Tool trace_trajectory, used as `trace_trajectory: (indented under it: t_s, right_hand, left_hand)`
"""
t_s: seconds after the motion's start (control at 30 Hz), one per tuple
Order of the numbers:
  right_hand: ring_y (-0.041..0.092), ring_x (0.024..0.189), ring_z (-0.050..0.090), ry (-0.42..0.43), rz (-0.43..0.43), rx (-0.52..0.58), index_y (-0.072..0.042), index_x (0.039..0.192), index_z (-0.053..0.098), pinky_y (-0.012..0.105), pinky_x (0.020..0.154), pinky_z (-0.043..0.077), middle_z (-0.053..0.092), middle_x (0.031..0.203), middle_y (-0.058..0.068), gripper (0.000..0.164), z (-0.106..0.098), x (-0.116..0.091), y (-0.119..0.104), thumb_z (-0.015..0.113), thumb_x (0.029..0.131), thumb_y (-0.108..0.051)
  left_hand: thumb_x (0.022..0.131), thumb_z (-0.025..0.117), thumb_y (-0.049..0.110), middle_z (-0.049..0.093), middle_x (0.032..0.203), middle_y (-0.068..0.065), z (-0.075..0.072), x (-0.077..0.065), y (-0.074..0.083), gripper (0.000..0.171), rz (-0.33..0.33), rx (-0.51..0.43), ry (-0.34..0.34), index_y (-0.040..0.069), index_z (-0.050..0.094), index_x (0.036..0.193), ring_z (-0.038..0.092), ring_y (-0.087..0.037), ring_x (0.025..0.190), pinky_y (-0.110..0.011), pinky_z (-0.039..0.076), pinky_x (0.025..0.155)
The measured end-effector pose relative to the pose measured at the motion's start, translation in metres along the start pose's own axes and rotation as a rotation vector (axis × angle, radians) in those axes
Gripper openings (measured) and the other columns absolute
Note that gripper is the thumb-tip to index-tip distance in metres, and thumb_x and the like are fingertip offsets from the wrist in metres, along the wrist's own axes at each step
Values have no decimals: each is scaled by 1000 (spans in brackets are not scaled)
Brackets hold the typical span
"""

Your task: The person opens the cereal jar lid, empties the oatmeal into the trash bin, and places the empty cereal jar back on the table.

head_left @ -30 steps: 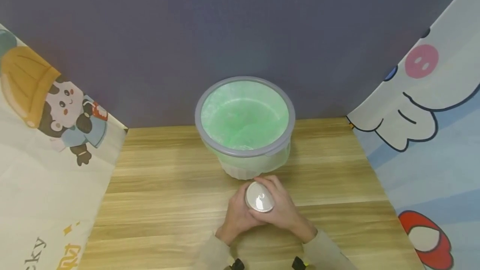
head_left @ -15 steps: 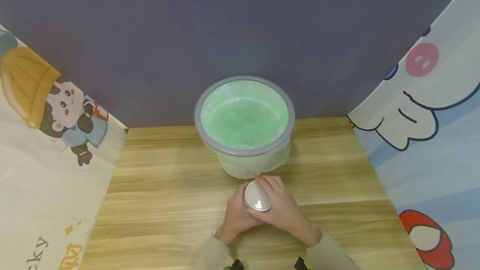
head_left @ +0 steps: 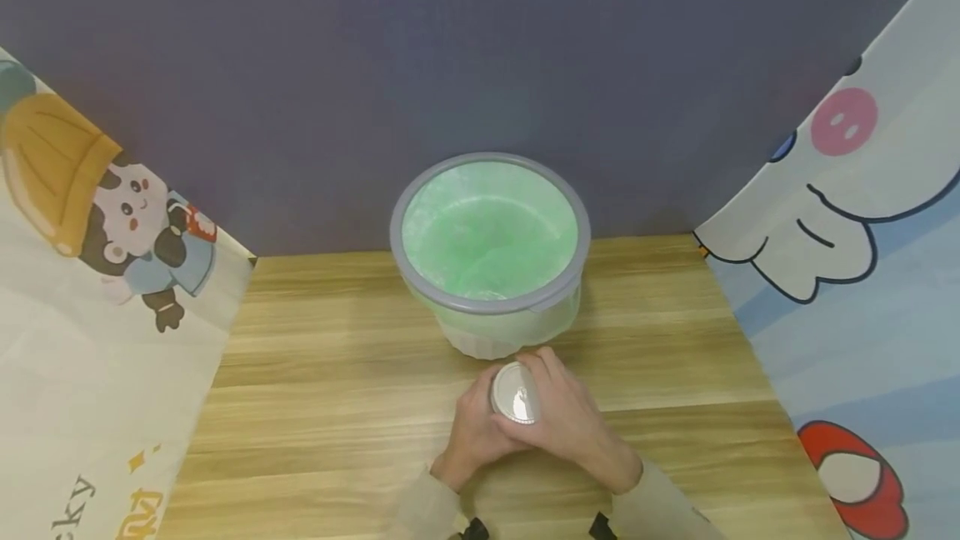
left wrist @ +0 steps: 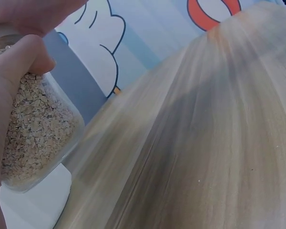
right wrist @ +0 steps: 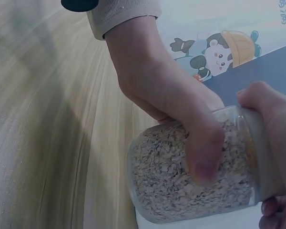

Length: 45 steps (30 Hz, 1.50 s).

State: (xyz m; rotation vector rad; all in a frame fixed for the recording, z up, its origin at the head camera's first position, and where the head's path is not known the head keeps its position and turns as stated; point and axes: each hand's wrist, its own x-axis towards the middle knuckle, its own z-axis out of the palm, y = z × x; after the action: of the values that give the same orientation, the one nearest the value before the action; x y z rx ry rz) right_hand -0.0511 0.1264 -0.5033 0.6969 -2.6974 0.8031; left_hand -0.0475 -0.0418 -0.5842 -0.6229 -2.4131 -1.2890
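A clear jar of oat flakes (right wrist: 157, 176) with a pale lid (head_left: 516, 394) is held between both hands, close in front of the bin in the head view. My left hand (head_left: 472, 433) grips the jar's body, its thumb (right wrist: 205, 157) lying across the clear side in the right wrist view. My right hand (head_left: 568, 423) grips the lid from the right, fingers curled over its far edge and thumb along the near edge. Flakes fill most of the jar. In the head view the hands hide the jar's body and only the lid shows.
A white ribbed bin (head_left: 480, 344) with a grey rim and a green liner stands against the dark back wall (head_left: 480, 48). Cartoon-printed panels flank the wooden table (head_left: 322, 407) on the left and right.
My right hand has turned slightly on the lid and covers more of its right side. The left hand stays round the jar. The bin has not moved.
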Motion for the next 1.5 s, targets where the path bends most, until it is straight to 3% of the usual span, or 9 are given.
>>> trace_trajectory:
  t_s: [0.53, 0.67, 0.83, 0.97, 1.1, 1.3, 1.5]
  right_hand:
    - [6, 79, 52, 51, -93, 69, -12, 118, 64, 23, 66, 54, 54, 100, -4, 69, 6, 4, 11, 79, 71, -59]
    - [5, 80, 52, 36, -143, 85, -13, 117, 65, 22, 68, 55, 55, 100, -5, 67, 6, 5, 15, 80, 70, -60]
    - [3, 82, 50, -41, -252, 111, -14, 115, 66, 17, 69, 51, 53, 100, -8, 69, 3, 7, 23, 82, 65, -59]
    - [3, 83, 49, -78, -306, 118, -13, 117, 66, 16, 70, 49, 52, 101, -8, 70, 1, 5, 27, 83, 66, -59]
    - [5, 91, 52, -120, -307, 99, -11, 125, 64, 20, 78, 53, 55, 109, -6, 74, 0, 2, 30, 80, 72, -60]
    - [19, 124, 56, -154, -244, -1, -9, 150, 49, 40, 104, 53, 56, 141, 5, 97, -3, -1, 27, 66, 83, -76]
    - [21, 114, 60, -10, -168, -30, -5, 146, 53, 40, 93, 57, 60, 132, 6, 99, 4, -1, 19, 70, 80, -77]
  left_hand:
    - [45, 102, 35, 70, 120, -16, -2, 5, 1, 107, 39, -5, -11, -2, 54, 133, 71, -30, 106, -40, 62, 93]
    - [46, 101, 32, 70, 123, -15, -5, 4, 0, 107, 26, -41, -54, 0, 53, 136, 71, -30, 109, -40, 61, 94]
    - [47, 101, 30, 68, 128, -13, -9, 0, -1, 108, 0, -127, -143, 2, 53, 140, 69, -29, 112, -41, 61, 95]
    - [50, 101, 32, 68, 128, -13, -8, -5, -1, 107, 6, -125, -174, 1, 52, 140, 69, -28, 111, -40, 60, 96]
    - [51, 102, 32, 66, 131, -15, -6, -7, -1, 110, -11, -133, -159, 0, 50, 142, 68, -30, 115, -41, 59, 98]
    - [62, 99, 39, 65, 132, -19, -3, -3, 2, 104, -73, -108, -93, -4, 48, 142, 67, -33, 118, -46, 59, 98]
    - [65, 97, 44, 64, 135, -13, -2, 2, 3, 103, -55, -63, -43, 1, 46, 144, 67, -31, 119, -45, 59, 99]
